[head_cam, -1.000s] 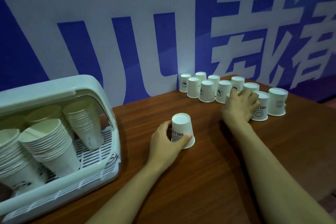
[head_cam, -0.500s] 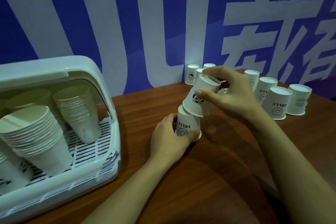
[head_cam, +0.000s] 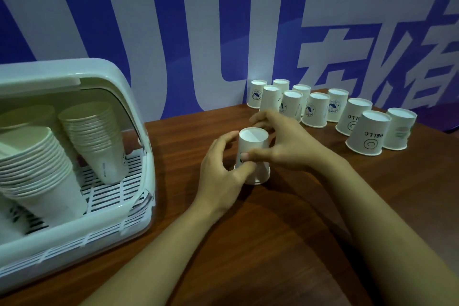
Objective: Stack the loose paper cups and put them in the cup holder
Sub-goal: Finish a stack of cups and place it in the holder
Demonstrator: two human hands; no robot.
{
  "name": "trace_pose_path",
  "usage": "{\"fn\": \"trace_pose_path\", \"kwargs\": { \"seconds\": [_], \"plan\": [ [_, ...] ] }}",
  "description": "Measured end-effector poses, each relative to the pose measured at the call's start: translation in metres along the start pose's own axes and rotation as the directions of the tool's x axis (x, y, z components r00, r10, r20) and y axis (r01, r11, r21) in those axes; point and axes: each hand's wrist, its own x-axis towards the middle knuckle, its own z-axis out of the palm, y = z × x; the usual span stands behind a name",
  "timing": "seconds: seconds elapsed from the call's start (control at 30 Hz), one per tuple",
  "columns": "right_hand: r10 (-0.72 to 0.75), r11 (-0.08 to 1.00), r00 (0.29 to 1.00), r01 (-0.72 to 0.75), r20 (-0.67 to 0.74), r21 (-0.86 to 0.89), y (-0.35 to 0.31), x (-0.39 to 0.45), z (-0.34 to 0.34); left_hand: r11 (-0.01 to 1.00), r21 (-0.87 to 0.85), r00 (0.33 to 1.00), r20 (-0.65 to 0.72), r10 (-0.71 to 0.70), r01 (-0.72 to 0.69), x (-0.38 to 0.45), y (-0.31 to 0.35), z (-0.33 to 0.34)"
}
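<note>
With your left hand (head_cam: pixel 221 171) gripping the small upturned white paper cup stack (head_cam: pixel 254 156) mid-table, your right hand (head_cam: pixel 280 141), pinching its top cup, needed to press squarely down, not sideways.

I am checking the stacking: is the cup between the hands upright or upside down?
Upside down: the cup shows its closed white base on top, wide rim on the table.

Matt white paper cups (head_cam: pixel 254 154); glossy wood-grain table (head_cam: pixel 285 243); smooth plastic cup holder (head_cam: pixel 129 97)
</note>
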Motion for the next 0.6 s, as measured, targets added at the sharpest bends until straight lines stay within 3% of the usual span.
{"fn": "trace_pose_path", "kwargs": {
  "seconds": [0.1, 0.27, 0.4, 0.5, 0.6],
  "plan": [
    [-0.002, 1.000, 0.999, 0.001, 0.046, 0.014, 0.006, 0.000, 0.008, 0.993, -0.114, 1.000, -0.014, -0.010, 0.009, 0.002, -0.001, -0.001],
    [-0.033, 0.951, 0.996, 0.007, 0.078, 0.310, 0.003, -0.004, 0.005, 0.990, -0.138, 0.996, -0.083, -0.041, 0.029, 0.003, 0.000, 0.000],
    [0.001, 0.941, 0.995, -0.035, 0.099, 0.336, 0.006, 0.000, 0.009, 0.978, -0.205, 0.994, -0.090, -0.066, 0.046, 0.004, 0.000, 0.000],
    [0.083, 0.952, 0.995, -0.062, -0.056, 0.298, 0.011, 0.003, 0.008, 0.980, -0.197, 0.994, -0.104, -0.038, 0.017, 0.004, 0.001, 0.000],
    [0.054, 0.998, 0.938, -0.060, -0.342, -0.009, 0.027, 0.004, -0.007, 0.985, -0.173, 0.995, -0.100, -0.018, 0.001, 0.003, 0.000, 0.000]
  ]
}}
